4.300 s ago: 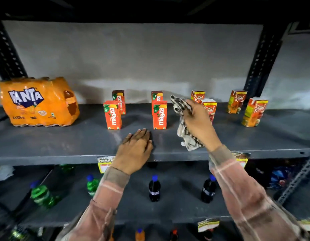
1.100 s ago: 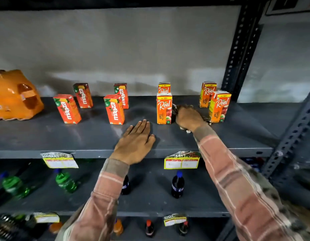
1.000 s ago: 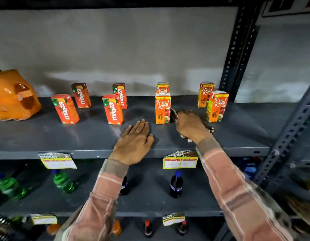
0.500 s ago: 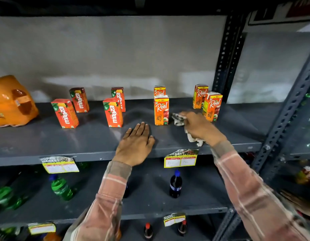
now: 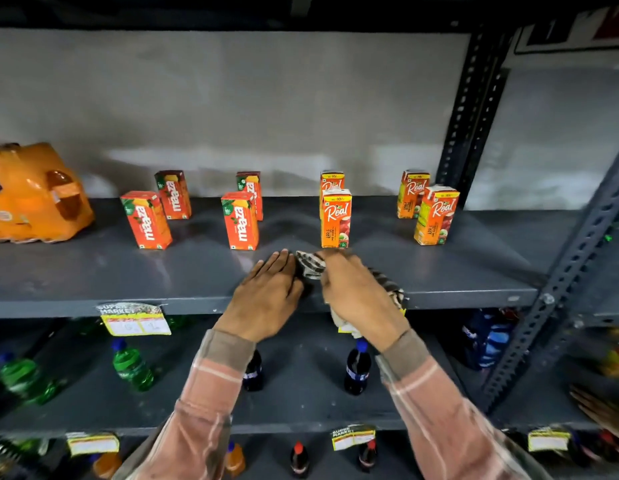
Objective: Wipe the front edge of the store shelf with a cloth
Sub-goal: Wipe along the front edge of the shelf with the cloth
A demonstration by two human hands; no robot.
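Observation:
The grey metal store shelf (image 5: 93, 271) runs across the view, its front edge (image 5: 474, 299) at mid height. My right hand (image 5: 360, 296) presses a striped, checked cloth (image 5: 310, 265) onto the shelf near the front edge; part of the cloth hangs over the edge under my wrist. My left hand (image 5: 270, 296) lies flat on the shelf, fingers together, right beside the cloth and touching the right hand. It holds nothing.
Maaza cartons (image 5: 240, 221) and Real juice cartons (image 5: 336, 218) stand just behind my hands. An orange Fanta pack (image 5: 34, 195) sits at far left. A price tag (image 5: 135, 320) hangs on the edge. Bottles (image 5: 357, 368) stand below. A slotted upright (image 5: 564, 271) is at right.
My right hand has slid the cloth from between the Real cartons toward me and leftward, down to the front edge beside my left hand. The left hand has stayed flat in place.

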